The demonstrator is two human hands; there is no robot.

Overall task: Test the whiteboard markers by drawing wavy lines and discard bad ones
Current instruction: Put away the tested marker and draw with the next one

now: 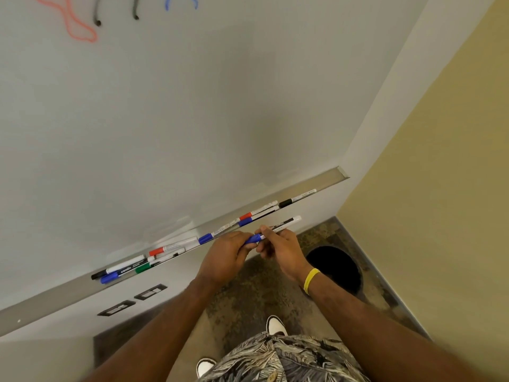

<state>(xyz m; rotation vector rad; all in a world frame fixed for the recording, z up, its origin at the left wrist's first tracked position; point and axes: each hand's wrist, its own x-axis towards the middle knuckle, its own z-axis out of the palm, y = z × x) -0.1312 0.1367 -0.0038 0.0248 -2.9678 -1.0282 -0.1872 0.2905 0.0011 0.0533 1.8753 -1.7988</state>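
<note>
Centre frame, just below the tray, the left grip clasps the cap end of the blue marker. The right grip pinches its barrel. This is likely uncapping for a test, so the next move is a straight pull apart. A dark bin sits lower right.

Glossy smooth whiteboard; brushed metal tray; plastic markers; speckled floor.
</note>
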